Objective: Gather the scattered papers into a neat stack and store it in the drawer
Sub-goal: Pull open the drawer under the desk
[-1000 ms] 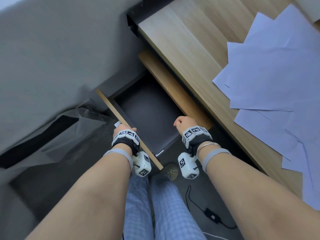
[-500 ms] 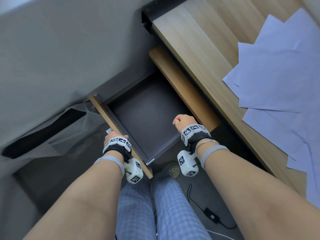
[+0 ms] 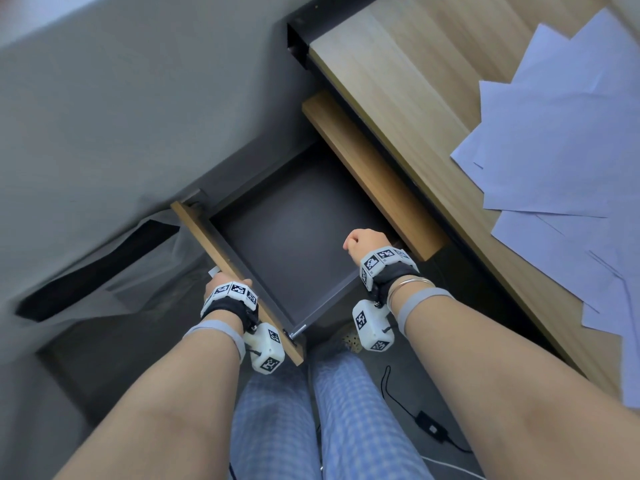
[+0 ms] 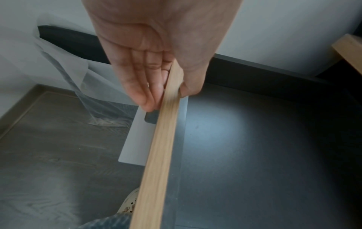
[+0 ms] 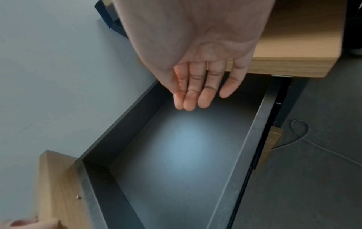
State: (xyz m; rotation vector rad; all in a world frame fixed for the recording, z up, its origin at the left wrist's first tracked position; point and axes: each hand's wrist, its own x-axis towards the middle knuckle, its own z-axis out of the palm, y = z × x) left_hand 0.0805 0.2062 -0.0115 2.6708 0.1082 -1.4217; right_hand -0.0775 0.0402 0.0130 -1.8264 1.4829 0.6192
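Observation:
Several white papers [image 3: 554, 150] lie fanned out and overlapping on the wooden desk [image 3: 398, 81] at the right. Under the desk's left end a drawer [image 3: 294, 237] stands pulled out, its dark grey inside holding nothing. My left hand [image 3: 225, 285] pinches the top edge of the wooden drawer front [image 3: 204, 226]; in the left wrist view my left hand [image 4: 164, 93] has its fingers on the outer face and its thumb inside. My right hand [image 3: 363, 240] hovers over the drawer's right side; the right wrist view shows this right hand [image 5: 199, 86] with fingers straight, holding nothing.
A translucent plastic sheet [image 3: 138, 271] hangs by the wall at the left of the drawer. A black cable with an adapter [image 3: 429, 427] lies on the dark floor. My legs in blue checked trousers [image 3: 277, 427] are right below the drawer. Another wooden panel [image 3: 374, 174] sits just above the drawer.
My left hand has drawn the drawer front toward me, so more of the dark inside shows. My right hand has stayed above the drawer's right side.

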